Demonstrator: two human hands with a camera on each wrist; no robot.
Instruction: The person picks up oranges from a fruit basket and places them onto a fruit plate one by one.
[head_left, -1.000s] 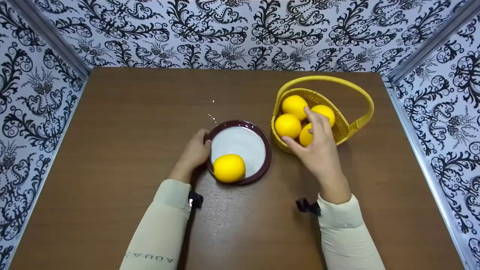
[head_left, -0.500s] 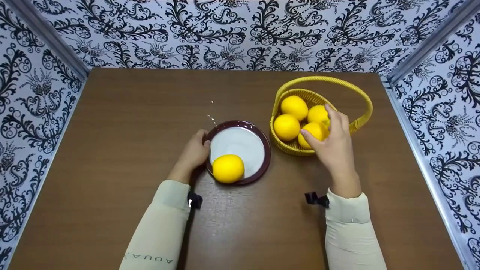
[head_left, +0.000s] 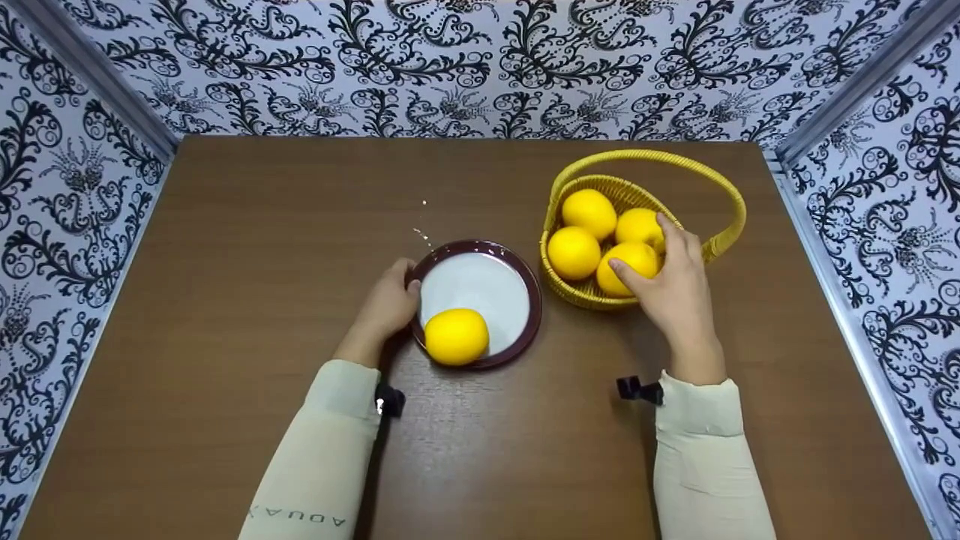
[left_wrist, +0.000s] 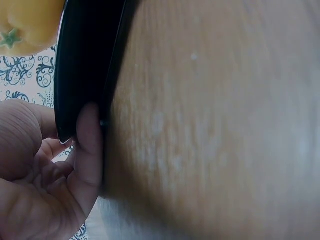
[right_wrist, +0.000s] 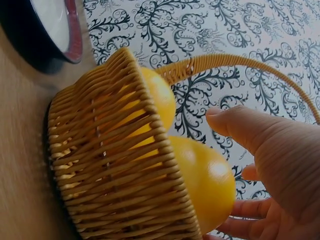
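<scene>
My left hand (head_left: 391, 300) pinches the left rim of a plate (head_left: 531, 330) that is white with a dark maroon border. In the left wrist view, the hand (left_wrist: 60, 175) grips the dark edge, with a finger on the underside. One yellow-orange orange (head_left: 456, 337) lies on the plate's near side. Several more fill a yellow wicker basket (head_left: 592, 301). My right hand (head_left: 679, 292) hovers at the basket's near right, thumb and fingers spread around the nearest orange (head_left: 628, 268). In the right wrist view, the thumb (right_wrist: 235, 122) stands off that orange (right_wrist: 207, 180), with fingers behind it.
The basket's tall arched handle (head_left: 652, 154) rises over its back and right side. Brown wooden table (head_left: 247, 240) lies under everything. Patterned walls (head_left: 420, 67) enclose it at the back and both sides. Small pale flecks (head_left: 422, 235) mark the table beyond the plate.
My right hand has shifted right across the basket, from over the middle oranges to the near right one. The left hand, the plate and its orange have stayed in place.
</scene>
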